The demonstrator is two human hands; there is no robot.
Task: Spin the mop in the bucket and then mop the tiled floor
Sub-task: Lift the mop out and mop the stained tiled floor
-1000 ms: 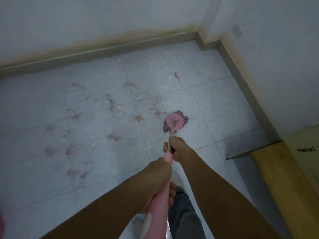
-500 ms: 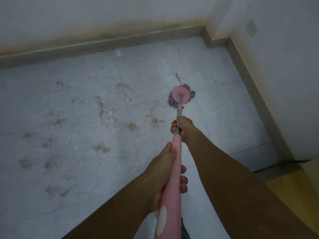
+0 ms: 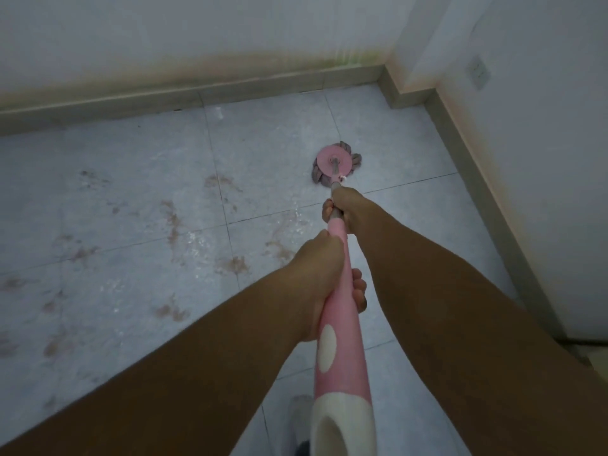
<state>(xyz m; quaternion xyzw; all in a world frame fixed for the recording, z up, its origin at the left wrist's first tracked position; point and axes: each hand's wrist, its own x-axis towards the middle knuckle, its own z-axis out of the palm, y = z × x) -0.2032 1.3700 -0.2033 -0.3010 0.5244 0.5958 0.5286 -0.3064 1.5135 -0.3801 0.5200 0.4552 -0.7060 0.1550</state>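
Note:
The round pink mop head (image 3: 333, 162), fringed with grey strands, lies flat on the pale tiled floor (image 3: 131, 192) near the far right corner. Its pink handle (image 3: 339, 324) runs back toward me. My right hand (image 3: 345, 205) grips the shaft farther out, just behind the mop head. My left hand (image 3: 320, 278) grips the thick pink part closer to me. No bucket is in view.
Brown smudges (image 3: 171, 218) dot the tiles to the left and middle. A skirting board (image 3: 197, 97) lines the far wall and the right wall (image 3: 477, 166). A wall socket (image 3: 478, 72) sits on the right wall. My shoe (image 3: 299, 413) shows at the bottom.
The mop head has slid away from me toward the far right corner, and both arms have stretched out with it. The yellow box at the right has left the view.

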